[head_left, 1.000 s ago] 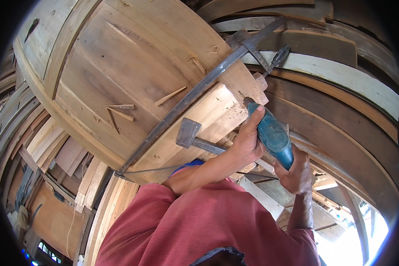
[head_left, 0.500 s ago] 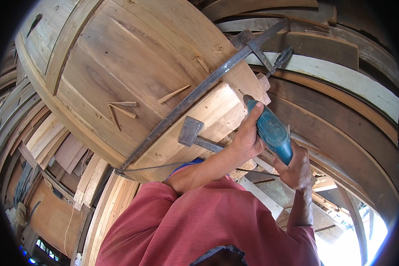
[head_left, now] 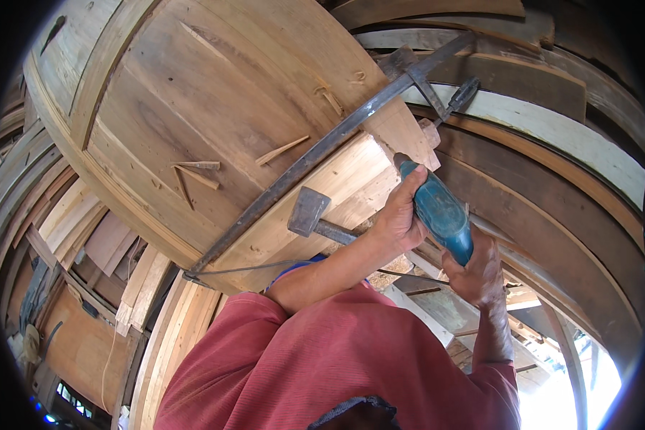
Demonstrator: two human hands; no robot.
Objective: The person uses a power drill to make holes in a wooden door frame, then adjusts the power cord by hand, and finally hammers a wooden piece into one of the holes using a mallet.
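Two hands of mine close round one teal power tool [head_left: 444, 215]: the left hand [head_left: 401, 219] holds its front part, and the right hand [head_left: 475, 274] grips its rear end. Its nose points away from me, at the wooden panel's [head_left: 215, 93] edge; I cannot tell whether they touch. Left of my left hand lies a hammer [head_left: 309, 210], near the long metal clamp [head_left: 294, 170].

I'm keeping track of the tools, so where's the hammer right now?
Near the middle of the head view, the hammer lies on the pale board, just below the clamp bar, its handle running under the left forearm.
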